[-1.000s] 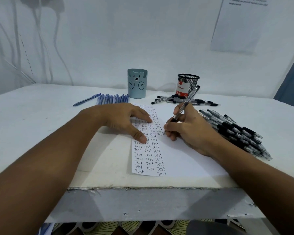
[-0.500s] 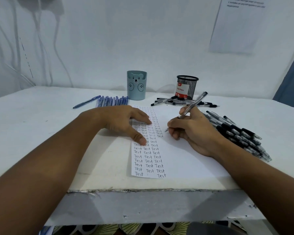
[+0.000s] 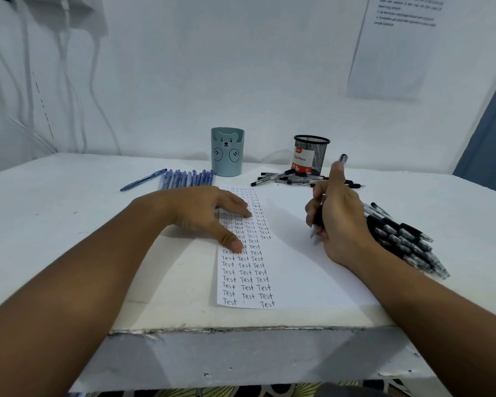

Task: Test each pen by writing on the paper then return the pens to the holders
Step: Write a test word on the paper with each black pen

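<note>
A: What's laid out before you?

B: Your table (image 3: 69,224) carries the paper (image 3: 298,267), its left strip filled with rows of "Test". Your left hand (image 3: 201,216) lies flat on that strip, fingers straight, gripping nothing.

A: And the pen?

B: Your right hand (image 3: 341,222) has its fingers curled round the pen (image 3: 317,222), thumb raised along it. The pen stands nearly upright, long axis leaning slightly away from you, tip down just above the paper, cap end poking up past the thumb.

A: What surrounds it?

B: A pile of black pens (image 3: 407,242) lies just right of your wrist. More black pens (image 3: 292,179) are scattered before the mesh holder (image 3: 312,153). A row of blue pens (image 3: 184,179) lies left of the bear holder (image 3: 226,151). Your hand hides much of the pen's barrel.
</note>
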Action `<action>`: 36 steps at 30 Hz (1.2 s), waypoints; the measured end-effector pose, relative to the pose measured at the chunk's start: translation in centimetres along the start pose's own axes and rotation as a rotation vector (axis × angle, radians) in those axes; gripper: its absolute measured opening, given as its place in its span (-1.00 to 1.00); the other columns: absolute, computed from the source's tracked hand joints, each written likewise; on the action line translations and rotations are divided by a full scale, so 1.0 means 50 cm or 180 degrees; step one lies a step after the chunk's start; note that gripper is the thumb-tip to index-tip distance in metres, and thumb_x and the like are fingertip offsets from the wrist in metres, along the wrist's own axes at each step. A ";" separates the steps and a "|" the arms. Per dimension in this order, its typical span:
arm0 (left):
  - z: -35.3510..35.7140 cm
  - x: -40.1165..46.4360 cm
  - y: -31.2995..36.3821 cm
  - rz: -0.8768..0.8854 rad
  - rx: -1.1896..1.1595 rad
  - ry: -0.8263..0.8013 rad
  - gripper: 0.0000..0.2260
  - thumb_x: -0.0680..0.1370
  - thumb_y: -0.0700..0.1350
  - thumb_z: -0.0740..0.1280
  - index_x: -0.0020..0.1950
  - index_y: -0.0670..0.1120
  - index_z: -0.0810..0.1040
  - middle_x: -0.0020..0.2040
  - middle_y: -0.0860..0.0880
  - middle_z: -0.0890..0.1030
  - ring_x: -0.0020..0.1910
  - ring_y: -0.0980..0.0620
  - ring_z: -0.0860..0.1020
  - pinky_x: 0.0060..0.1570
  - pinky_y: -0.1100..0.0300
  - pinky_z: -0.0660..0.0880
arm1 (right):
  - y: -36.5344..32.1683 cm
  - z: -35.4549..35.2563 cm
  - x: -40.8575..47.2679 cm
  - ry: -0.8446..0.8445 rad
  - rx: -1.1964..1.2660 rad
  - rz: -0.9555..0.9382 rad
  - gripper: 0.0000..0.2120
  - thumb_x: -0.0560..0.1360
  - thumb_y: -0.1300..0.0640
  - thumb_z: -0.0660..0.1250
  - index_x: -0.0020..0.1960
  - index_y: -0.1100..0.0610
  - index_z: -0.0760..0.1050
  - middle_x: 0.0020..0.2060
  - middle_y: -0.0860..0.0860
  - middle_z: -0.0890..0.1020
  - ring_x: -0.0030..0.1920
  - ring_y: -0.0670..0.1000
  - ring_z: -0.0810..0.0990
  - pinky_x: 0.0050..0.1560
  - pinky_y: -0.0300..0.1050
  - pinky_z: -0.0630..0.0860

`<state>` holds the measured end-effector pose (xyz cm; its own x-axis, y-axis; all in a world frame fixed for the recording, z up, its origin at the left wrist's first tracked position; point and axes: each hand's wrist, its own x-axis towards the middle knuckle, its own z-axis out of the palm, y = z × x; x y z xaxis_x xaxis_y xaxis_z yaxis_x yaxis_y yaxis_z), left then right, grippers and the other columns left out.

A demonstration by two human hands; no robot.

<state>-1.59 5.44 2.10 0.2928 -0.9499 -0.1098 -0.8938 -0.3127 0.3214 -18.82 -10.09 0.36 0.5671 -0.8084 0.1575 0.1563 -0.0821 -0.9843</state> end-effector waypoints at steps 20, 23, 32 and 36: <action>0.000 -0.001 -0.004 -0.0005 -0.0009 -0.0070 -0.08 0.00 0.58 0.34 0.35 0.37 0.38 0.43 0.39 0.24 0.38 0.30 0.19 0.45 0.12 0.08 | -0.113 -0.069 0.102 -0.0061 -0.2274 -0.0754 -0.79 0.57 -0.01 0.33 0.10 0.10 0.55 -0.28 0.00 0.55 -0.46 -0.03 0.45 -0.51 -0.25 0.32; -0.002 -0.001 -0.004 0.0001 -0.0007 -0.0079 -0.07 0.00 0.58 0.33 0.36 0.35 0.38 0.44 0.38 0.24 0.38 0.30 0.20 0.42 0.17 0.08 | -0.138 -0.095 0.128 -0.0626 -0.3735 -0.0781 -0.73 0.58 0.04 0.33 0.27 0.00 0.47 -0.14 -0.03 0.53 -0.38 -0.06 0.51 -0.46 -0.27 0.38; 0.000 0.001 -0.008 0.0007 -0.0045 -0.0076 -0.07 -0.01 0.60 0.32 0.34 0.38 0.37 0.42 0.40 0.23 0.41 0.28 0.19 0.47 0.09 0.07 | -0.124 -0.140 0.159 -0.0893 -0.4365 -0.0159 -0.60 0.48 0.21 0.30 0.29 -0.01 0.46 -0.25 0.06 0.63 -0.34 0.05 0.61 -0.46 -0.22 0.50; 0.000 0.000 -0.009 0.0023 -0.0056 -0.0085 -0.07 -0.01 0.60 0.32 0.34 0.38 0.37 0.42 0.40 0.23 0.39 0.30 0.19 0.46 0.12 0.08 | -0.114 -0.150 0.161 -0.0875 -0.4396 -0.0092 -0.65 0.48 0.19 0.28 0.26 0.01 0.49 -0.19 0.12 0.64 -0.37 0.08 0.59 -0.44 -0.20 0.54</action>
<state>-1.20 5.57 1.95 0.2770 -0.9517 -0.1325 -0.8896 -0.3061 0.3389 -21.20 -20.52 6.62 0.7402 -0.6717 0.0313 -0.6470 -0.7241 -0.2390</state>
